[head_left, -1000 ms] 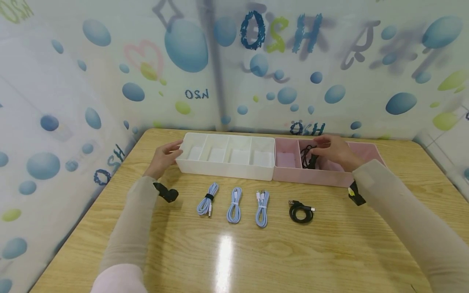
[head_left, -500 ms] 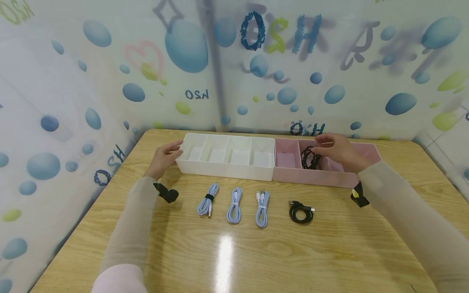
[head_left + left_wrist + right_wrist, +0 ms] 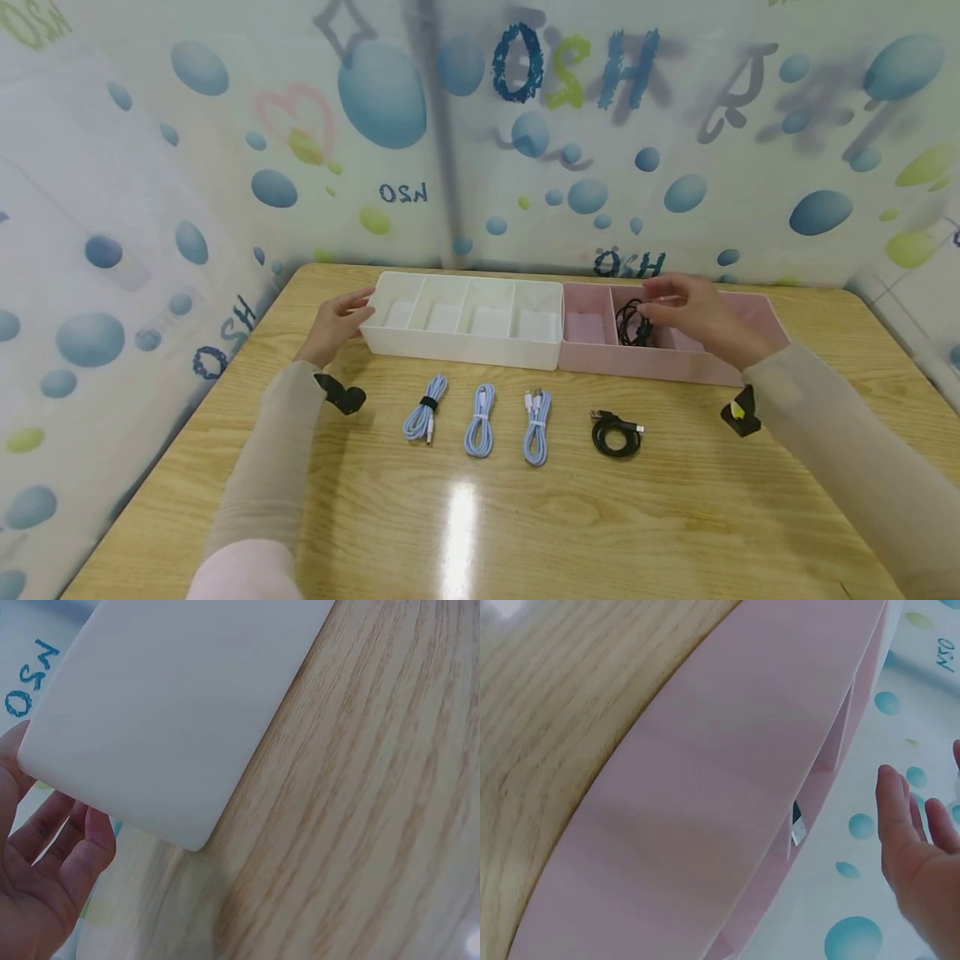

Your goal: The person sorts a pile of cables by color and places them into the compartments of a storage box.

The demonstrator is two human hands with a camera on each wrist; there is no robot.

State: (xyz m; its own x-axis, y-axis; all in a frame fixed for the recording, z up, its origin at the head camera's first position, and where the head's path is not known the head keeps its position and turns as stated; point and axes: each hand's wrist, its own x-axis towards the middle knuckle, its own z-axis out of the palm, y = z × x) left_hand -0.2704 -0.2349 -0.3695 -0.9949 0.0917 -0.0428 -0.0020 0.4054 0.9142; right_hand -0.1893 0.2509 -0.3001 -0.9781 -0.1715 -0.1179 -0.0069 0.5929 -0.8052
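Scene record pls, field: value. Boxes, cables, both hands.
white box: four compartments, no cables visible inside
pink box: right of white box, end to end
boxed cable: black, in pink box, second compartment from left
light-blue cables: three, bundled, on table in front of white box
loose black cable: coiled on table, in front of pink box
left hand: touching white box's left end
right hand: above pink box, holding nothing
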